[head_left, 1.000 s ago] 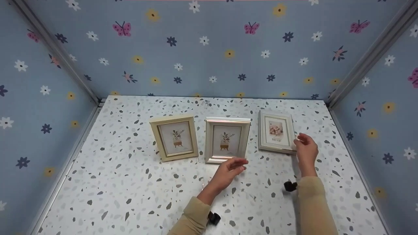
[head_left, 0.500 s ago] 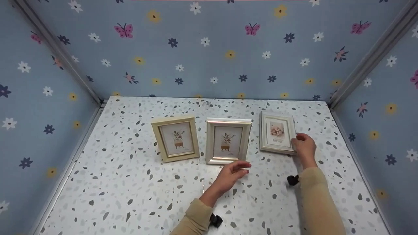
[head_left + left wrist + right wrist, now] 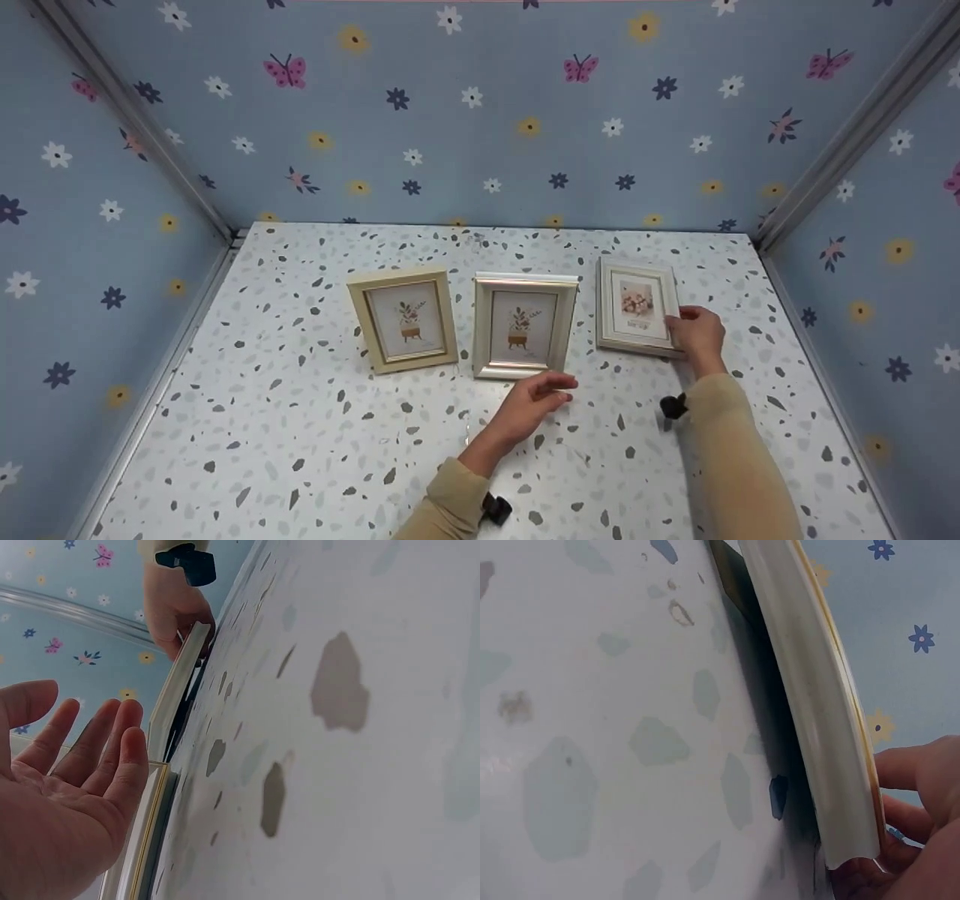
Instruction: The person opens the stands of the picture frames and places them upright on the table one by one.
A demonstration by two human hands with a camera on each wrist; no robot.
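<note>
My right hand [image 3: 700, 337] pinches the lower right edge of a white picture frame [image 3: 609, 339] with a pink flower print, its thumb on the front. In the right wrist view that frame [image 3: 817, 705] lies face up, with a dark gap beneath its near edge. My left hand [image 3: 525, 405] hovers with loosely bent fingers just in front of a silvery picture frame [image 3: 517, 371], holding nothing. This middle frame stands upright and shows a potted plant print. Left of it stands a cream-gold picture frame [image 3: 367, 322] with a similar print, turned slightly.
The speckled white tabletop [image 3: 300, 450] carries all three frames. Blue flowered panels [image 3: 480, 97] enclose it at the back and both sides, joined by metal corner rails [image 3: 832, 142]. A black wrist camera [image 3: 495, 508] is worn at each sleeve.
My right hand has closed in on the white frame's lower right edge and taken hold of it. The left hand has barely moved, and the two standing frames stay put.
</note>
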